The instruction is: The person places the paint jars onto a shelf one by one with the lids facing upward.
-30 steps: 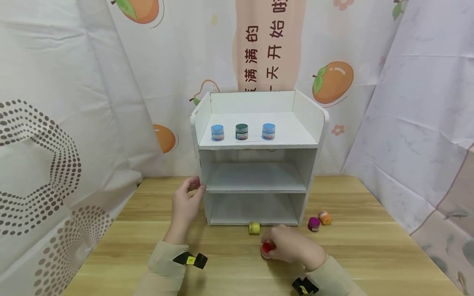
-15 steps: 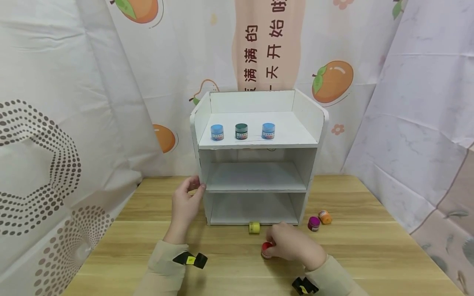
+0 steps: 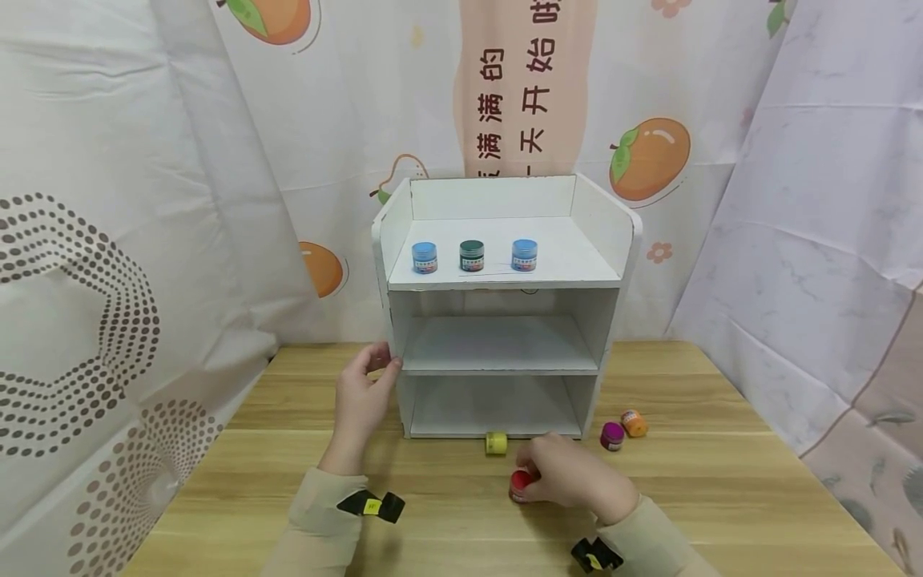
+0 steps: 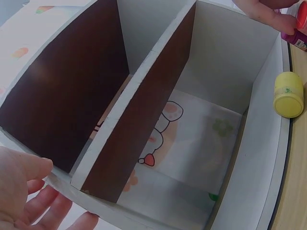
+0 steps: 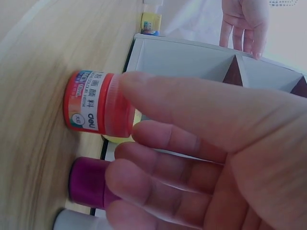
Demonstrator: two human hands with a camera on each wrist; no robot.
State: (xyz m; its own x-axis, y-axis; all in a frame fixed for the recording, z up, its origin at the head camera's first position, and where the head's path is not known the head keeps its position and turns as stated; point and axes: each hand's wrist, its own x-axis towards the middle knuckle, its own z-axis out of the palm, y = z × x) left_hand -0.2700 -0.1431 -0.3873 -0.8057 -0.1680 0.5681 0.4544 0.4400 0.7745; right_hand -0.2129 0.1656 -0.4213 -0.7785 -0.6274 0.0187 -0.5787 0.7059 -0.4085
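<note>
My right hand [image 3: 573,477] pinches a small red paint jar [image 5: 88,103] by its lid, thumb on one side and index finger on the other. The jar stands upright on the wooden table in front of a white shelf unit [image 3: 497,373]. In the head view, fingers partly cover it. At the unit's left side panel, my left hand [image 3: 364,393] touches the front edge with its thumb, while the loosely extended fingers lie along the outside. Close to the red jar, a yellow jar [image 3: 496,443] lies on its side against the unit's base.
A purple jar [image 3: 612,436] and a tipped orange jar [image 3: 634,423] are right of the unit. Two blue-lidded jars [image 3: 425,258] and a dark green jar [image 3: 472,256] stand on the top shelf. Behind hangs a printed curtain [image 3: 339,96]. A yellow-and-blue container [image 5: 151,21] shows beyond the unit.
The right fingers have shifted slightly to the right on the red jar, showing a little more of it. My left hand stays where it was.
</note>
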